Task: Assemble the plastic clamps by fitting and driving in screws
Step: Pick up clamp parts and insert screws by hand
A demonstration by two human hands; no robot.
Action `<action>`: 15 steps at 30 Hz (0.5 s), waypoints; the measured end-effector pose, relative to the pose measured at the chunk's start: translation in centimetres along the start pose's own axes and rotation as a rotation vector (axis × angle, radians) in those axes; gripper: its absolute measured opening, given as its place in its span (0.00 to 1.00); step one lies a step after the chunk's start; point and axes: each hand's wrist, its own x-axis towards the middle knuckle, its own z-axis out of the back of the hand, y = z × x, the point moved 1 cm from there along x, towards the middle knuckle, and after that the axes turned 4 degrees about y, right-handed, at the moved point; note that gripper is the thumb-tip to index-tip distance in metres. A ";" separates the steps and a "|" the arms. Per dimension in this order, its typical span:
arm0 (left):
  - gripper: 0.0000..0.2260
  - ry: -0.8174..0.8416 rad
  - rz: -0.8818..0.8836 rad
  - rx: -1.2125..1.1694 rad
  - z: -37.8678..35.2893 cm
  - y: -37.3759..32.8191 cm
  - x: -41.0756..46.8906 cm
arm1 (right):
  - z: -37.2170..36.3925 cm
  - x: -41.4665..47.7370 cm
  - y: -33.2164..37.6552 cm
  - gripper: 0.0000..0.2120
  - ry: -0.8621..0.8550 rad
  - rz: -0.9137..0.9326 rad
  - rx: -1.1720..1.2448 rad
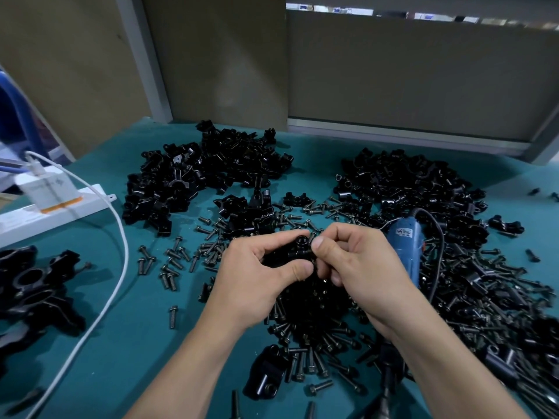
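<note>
A black clamp (298, 248) is held between both hands above the heap of screws (308, 337) at the middle of the tabletop (136, 343). The left hand (260, 267) is curled round it, fingers (281, 237) clamped on its body. The right hand (360, 267) is pinched, thumb against forefinger, on a small dark piece at the clamp's edge (most likely a screw (311, 237), mostly hidden). Step judged: the screw is being started by hand. The clamp should be held steady with its hole in view. The screw should be set straight and seated before the blue screwdriver (405, 246), lying just behind the right hand, is picked up. A tilted start is likely to cross-thread the plastic.
</note>
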 end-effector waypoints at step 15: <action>0.18 0.028 -0.015 -0.127 -0.2 -0.4 -0.2 | -0.7 -0.7 0.4 0.15 -0.079 0.131 -0.303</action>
